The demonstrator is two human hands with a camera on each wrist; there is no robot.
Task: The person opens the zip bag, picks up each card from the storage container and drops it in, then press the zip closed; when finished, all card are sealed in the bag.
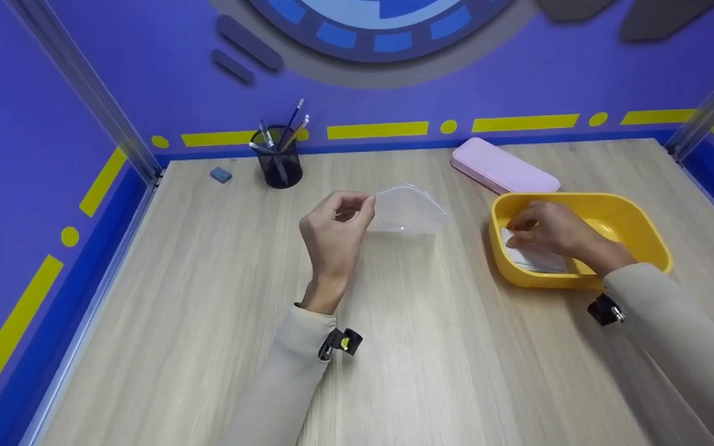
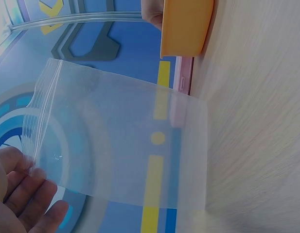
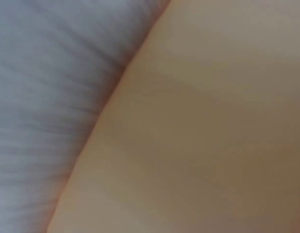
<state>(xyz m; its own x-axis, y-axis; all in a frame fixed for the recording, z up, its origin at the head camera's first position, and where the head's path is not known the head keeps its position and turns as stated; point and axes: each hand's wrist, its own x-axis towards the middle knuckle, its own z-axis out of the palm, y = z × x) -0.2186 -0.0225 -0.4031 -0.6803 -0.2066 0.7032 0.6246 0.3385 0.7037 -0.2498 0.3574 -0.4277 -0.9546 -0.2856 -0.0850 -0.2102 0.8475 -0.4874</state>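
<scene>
the left hand pinches a clear zip bag by its ridged seal end, thumb against fingertips; in the left wrist view the other fingers are bent loosely. the bag hangs spread over the middle of the desk, and whether its lower edge touches the wood cannot be told. the right hand is inside the yellow basket, fingers bent down at the white papers lying toward its left end; whether they have closed on a sheet cannot be told. any print on the papers is hidden or too small to read. a pale marking on one stick in the black pen cup is also too small to make out.

the pink case lies slantwise just behind the basket, one end near the back wall. the pen cup stands near that wall too, with a blue eraser to its left, near the desk's back left corner. between bag and basket runs a narrow strip of wood, and another runs from the basket to the right edge. the widest stretch lies between the left sleeve and the left edge, with more in front, between the two forearms. the right wrist view is blurred, its pale and tan surfaces too close to tell.
</scene>
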